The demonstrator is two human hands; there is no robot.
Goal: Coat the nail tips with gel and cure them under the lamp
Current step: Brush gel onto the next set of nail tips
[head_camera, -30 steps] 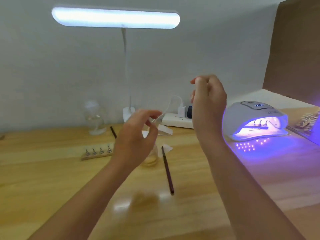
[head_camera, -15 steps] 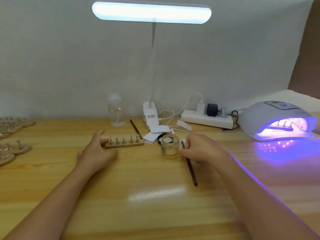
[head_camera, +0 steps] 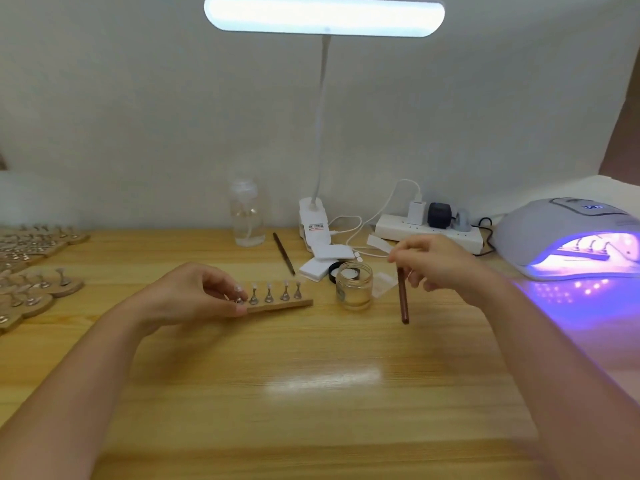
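Observation:
A small wooden strip (head_camera: pixel 280 304) carrying several nail tips on metal stands lies at mid-table. My left hand (head_camera: pixel 194 296) pinches the leftmost stand at the strip's left end. My right hand (head_camera: pixel 440 265) grips a brown brush (head_camera: pixel 402 296) by its upper part, the shaft hanging down just right of an open glass jar of clear gel (head_camera: pixel 354 285). At the far right the white curing lamp (head_camera: pixel 561 233) glows violet, with another strip of tips (head_camera: pixel 585 252) inside it.
More wooden holders with stands (head_camera: pixel 31 271) crowd the left edge. Behind the jar sit its black lid (head_camera: pixel 333 270), white pads (head_camera: pixel 320 261), a second brush (head_camera: pixel 284 252), a clear bottle (head_camera: pixel 246 216), the desk lamp's clip base (head_camera: pixel 313 220) and a power strip (head_camera: pixel 429 230) with cables.
Both hands came down from in front of me to the table. My right hand picked the brush up off the table; my left hand moved onto the strip's left end.

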